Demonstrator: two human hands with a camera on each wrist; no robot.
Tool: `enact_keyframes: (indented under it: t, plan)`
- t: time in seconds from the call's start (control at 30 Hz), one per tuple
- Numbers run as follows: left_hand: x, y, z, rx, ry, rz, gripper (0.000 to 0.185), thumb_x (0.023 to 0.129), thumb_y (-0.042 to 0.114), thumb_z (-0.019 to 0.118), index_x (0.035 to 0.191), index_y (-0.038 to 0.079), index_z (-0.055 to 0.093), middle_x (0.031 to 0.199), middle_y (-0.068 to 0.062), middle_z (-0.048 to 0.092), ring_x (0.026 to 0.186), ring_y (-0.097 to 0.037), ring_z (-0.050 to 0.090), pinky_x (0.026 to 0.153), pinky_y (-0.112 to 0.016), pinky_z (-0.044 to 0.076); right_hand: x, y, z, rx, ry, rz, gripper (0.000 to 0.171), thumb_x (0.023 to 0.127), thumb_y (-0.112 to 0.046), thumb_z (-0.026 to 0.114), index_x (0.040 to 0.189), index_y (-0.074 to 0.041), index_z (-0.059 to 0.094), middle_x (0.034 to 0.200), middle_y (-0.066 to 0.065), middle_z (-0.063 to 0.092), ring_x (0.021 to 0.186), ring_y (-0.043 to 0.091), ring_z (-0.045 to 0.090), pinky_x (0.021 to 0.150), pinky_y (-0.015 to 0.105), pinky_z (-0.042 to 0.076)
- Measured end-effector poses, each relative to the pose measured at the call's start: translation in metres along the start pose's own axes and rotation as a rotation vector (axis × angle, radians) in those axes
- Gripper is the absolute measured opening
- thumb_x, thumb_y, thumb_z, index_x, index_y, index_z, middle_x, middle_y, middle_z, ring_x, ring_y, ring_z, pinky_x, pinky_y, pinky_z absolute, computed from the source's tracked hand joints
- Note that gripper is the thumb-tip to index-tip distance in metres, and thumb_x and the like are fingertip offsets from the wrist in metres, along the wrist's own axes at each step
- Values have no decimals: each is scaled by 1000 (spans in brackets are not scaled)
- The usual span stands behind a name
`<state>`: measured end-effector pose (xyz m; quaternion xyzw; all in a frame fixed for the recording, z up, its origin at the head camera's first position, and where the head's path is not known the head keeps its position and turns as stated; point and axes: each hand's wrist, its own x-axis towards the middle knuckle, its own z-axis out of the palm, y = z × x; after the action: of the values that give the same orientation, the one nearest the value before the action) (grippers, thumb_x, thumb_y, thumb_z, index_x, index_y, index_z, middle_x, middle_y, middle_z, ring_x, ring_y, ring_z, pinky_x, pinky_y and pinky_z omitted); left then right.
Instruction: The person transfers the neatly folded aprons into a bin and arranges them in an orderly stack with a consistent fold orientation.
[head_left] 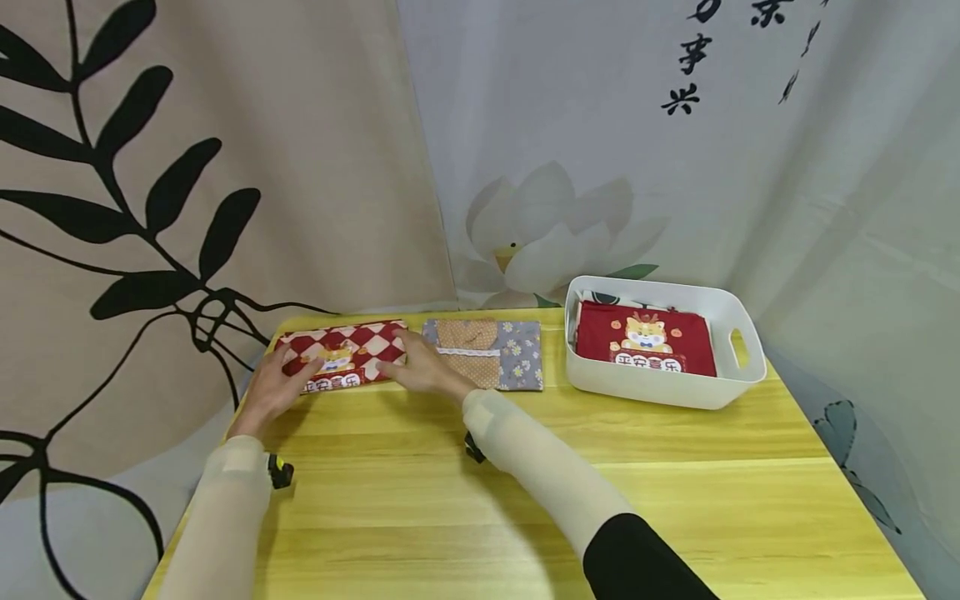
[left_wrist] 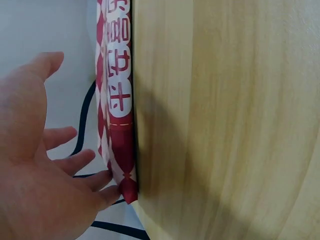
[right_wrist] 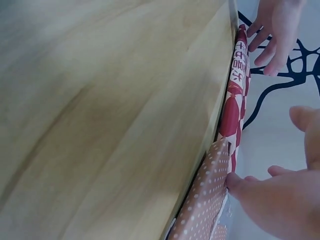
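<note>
A flat red-and-white diamond-checked fabric pouch (head_left: 352, 360) with a cartoon print and white lettering lies at the table's back left. My left hand (head_left: 276, 387) is at its left end, fingers loosely spread; in the left wrist view their tips meet the pouch's corner. My right hand (head_left: 422, 364) is at the other end, fingers and thumb extended over its edge. Right beside it lies a grey daisy-print pouch (head_left: 522, 354) with a tan polka-dot panel (right_wrist: 200, 200), partly hidden by my right hand.
A white plastic basket (head_left: 645, 393) with a handle hole stands at the back right. Inside it a dark red pouch (head_left: 686, 337) with a similar cartoon print lies on top of other fabric. The yellow wooden table (head_left: 420, 500) ends against hanging curtains (head_left: 337, 167).
</note>
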<state>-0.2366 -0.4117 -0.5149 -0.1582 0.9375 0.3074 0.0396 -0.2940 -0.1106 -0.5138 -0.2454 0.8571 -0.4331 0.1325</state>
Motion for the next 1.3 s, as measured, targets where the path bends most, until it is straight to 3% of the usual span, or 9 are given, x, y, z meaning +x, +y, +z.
enact_keyframes:
  t: [0.4, 0.73, 0.93, 1.13, 1.3]
  plan:
    - [2, -15, 7, 7, 29, 22, 104, 112, 57, 60, 179, -5, 9, 181, -42, 9, 167, -64, 18, 137, -79, 21, 19, -1, 12, -62, 7, 84, 84, 111, -42, 70, 177, -5, 33, 184, 16, 38, 172, 32, 36, 144, 45, 31]
    - [1, -12, 8, 0, 48, -19, 101, 112, 50, 63, 179, -4, 10, 182, -41, 10, 167, -63, 20, 138, -78, 21, 14, -10, 14, -53, -7, 139, 84, 112, -38, 69, 179, -8, 28, 185, 19, 34, 172, 35, 35, 143, 49, 33]
    - [-1, -12, 7, -24, 43, -37, 102, 111, 49, 64, 179, -2, 8, 182, -41, 7, 167, -63, 19, 137, -80, 21, 32, 8, 23, -70, -15, 108, 88, 108, -38, 72, 179, -7, 29, 183, 16, 38, 173, 31, 35, 144, 43, 32]
    - [-1, -14, 7, -19, 55, -42, 104, 109, 47, 67, 179, -3, 9, 182, -41, 9, 167, -64, 18, 137, -80, 21, 55, 29, 37, -150, 9, 85, 91, 105, -34, 78, 177, -1, 32, 181, 17, 42, 169, 31, 43, 141, 39, 36]
    - [-2, -16, 6, -15, 57, -51, 103, 109, 46, 67, 179, -3, 11, 181, -42, 12, 167, -64, 19, 137, -80, 22, 58, 31, 41, -154, 8, 106, 87, 101, -28, 86, 171, -1, 42, 167, 17, 58, 155, 31, 58, 132, 42, 49]
